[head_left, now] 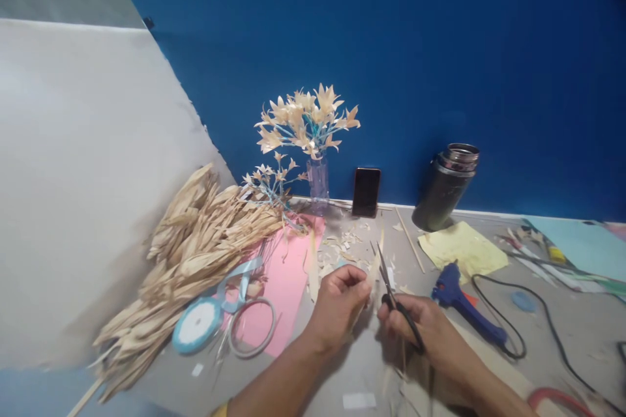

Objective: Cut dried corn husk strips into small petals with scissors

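Observation:
Between the thumb and fingers of my left hand [340,303] is a pale strip of dried corn husk [374,277], held upright. My right hand [420,322] grips black-handled scissors [386,277], their narrow blades pointing up and slightly apart close beside the strip. Whether a blade touches the husk I cannot tell. Small husk scraps [345,247] lie scattered on the table just beyond my hands. A larger pile of dried husks [210,234] rests to the left.
Husk flowers [308,117] stand in a clear vase [319,182] at the back. A phone [366,192] and a dark flask [446,186] lean there. Right lie a blue glue gun [464,313] and yellow paper [462,251]; left, blue ribbon [198,324], a tape roll [253,327] and pink paper [288,273].

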`<state>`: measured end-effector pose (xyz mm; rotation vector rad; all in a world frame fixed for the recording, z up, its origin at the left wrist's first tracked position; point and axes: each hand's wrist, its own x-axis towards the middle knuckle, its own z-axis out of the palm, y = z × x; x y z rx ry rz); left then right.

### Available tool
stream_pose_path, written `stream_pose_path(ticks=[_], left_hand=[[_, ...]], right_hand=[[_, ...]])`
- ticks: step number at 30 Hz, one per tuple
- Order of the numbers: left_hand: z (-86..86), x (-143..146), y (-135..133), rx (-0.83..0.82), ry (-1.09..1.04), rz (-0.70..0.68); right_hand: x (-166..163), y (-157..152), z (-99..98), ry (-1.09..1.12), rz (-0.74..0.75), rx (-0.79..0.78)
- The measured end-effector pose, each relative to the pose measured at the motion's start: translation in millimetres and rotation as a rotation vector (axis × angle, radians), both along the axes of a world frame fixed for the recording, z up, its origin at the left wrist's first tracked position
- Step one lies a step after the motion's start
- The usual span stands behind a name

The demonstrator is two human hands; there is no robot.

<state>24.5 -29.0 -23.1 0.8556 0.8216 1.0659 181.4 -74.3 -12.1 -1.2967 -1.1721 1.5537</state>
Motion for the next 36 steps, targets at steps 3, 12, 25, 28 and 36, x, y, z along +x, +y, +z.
stream_pose_path(ticks=[3,12,25,28,36], left_hand=[[0.5,0,0,-0.011,0.004,-0.006],[4.3,3,1,-0.048,-0.041,0.081],[2.5,7,-7,-0.065,-0.04,0.064],[3.0,6,-6,-0.075,-0.057,0.051],[-0.6,2,-2,-0.066,-0.028,0.054]], right_hand=[[1,2,-2.0,-0.043,-0.016,0.0],[4,-1,-1.3,-0.114,0.125,0.151],[-9,-5,-9.2,-0.099,0.109,-0.019],[-8,-5,-9.7,-0.092,0.05,-0.07],[-5,-3,0.1,-0.092,0.169,0.051]])
